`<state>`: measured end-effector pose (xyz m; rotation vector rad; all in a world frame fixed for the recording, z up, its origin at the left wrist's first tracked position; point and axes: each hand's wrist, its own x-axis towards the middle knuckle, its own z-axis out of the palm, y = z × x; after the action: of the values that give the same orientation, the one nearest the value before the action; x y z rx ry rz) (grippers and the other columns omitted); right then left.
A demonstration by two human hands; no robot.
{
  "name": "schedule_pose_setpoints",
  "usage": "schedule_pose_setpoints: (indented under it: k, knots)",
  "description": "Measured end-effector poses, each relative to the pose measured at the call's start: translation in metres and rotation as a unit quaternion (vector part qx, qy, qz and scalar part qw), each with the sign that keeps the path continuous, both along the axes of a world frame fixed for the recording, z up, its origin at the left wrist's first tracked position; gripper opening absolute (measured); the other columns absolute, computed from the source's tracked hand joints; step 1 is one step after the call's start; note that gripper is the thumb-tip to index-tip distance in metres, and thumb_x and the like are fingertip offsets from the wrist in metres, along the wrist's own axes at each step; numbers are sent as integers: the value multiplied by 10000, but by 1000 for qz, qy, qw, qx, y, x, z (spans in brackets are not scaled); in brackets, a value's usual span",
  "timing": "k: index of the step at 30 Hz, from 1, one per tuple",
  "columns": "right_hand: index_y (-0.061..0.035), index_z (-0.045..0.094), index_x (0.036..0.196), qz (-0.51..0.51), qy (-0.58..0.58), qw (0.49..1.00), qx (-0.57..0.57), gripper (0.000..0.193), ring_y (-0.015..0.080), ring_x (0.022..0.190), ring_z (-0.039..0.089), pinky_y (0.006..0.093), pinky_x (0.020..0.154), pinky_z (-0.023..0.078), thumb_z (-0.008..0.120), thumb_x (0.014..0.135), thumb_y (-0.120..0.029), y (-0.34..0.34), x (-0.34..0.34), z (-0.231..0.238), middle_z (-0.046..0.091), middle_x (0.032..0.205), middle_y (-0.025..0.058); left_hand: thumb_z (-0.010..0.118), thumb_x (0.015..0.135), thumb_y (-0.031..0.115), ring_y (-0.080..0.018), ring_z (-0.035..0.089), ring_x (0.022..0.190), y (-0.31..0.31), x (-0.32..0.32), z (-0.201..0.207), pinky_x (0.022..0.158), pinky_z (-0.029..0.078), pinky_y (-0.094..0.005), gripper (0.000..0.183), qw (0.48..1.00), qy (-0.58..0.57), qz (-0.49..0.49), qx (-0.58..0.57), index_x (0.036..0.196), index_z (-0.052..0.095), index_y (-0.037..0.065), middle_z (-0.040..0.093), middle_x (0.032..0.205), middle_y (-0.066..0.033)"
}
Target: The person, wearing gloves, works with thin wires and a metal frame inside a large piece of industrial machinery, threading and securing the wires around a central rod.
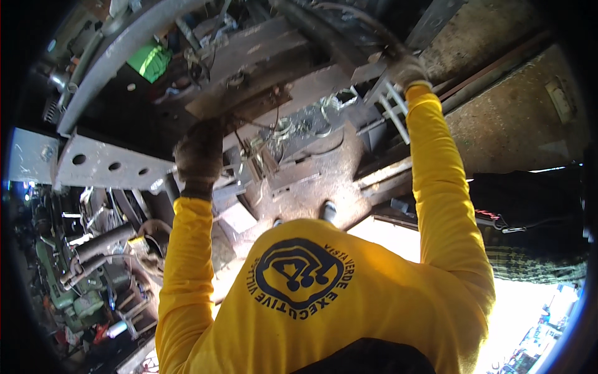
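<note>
The yellow shirt (386, 280) fills the lower middle of the frame; beyond it, the left hand (199, 154), left of centre, meets the near end of a brown metal plate (249, 103) at upper centre; the right hand (408, 70), upper right, is at the end of a dark curved bar (375, 26); whether either is clamped, I cannot tell. The plate looks stiff, probably heavy and hardly fragile; its long edges seem the surest hold, though perhaps rough.
</note>
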<state>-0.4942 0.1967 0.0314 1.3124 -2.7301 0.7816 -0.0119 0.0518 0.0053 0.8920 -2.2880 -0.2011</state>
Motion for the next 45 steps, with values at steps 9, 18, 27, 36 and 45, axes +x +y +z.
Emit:
schedule_pose_setpoints:
  k: [9,18,27,36,45]
  knots:
    - [-31,606,1336,-92,110,922,-360,449,372,1096,685,414,969,534,668,935,-225,47,80,-61,707,1183,203,691,957,207,-256,711,983,3,-3,0,904,540,-366,217,997,28,-15,67,1089,742,42,745,1058,-133]
    - [-80,684,1259,70,-361,924,-102,316,296,962,699,378,858,555,654,956,-166,108,288,-254,712,1119,165,732,907,315,-307,702,972,-29,-10,0,856,560,-395,241,977,-202,-63,18,1045,749,118,730,1045,-115]
    - [-67,713,1129,245,-375,875,182,395,403,1143,631,475,1008,489,505,969,-363,51,351,-383,681,1211,212,766,877,237,-314,653,1067,-46,-9,2,922,544,-417,368,929,-241,-159,-231,1178,681,42,699,1121,-129]
    - [-92,763,1033,86,-325,912,236,378,393,1021,694,507,923,534,540,926,-378,-90,402,-490,701,1154,232,649,810,-8,-201,618,976,-4,-42,4,849,523,-338,375,967,28,27,254,1185,647,-14,628,1091,-103]
    - [-69,764,999,116,-277,897,325,370,393,1012,695,500,917,534,544,904,-352,-148,405,-494,707,1107,238,644,888,11,-172,619,1004,-28,-14,-18,868,522,-306,322,982,-2,-50,183,1209,646,-17,629,1123,-103]
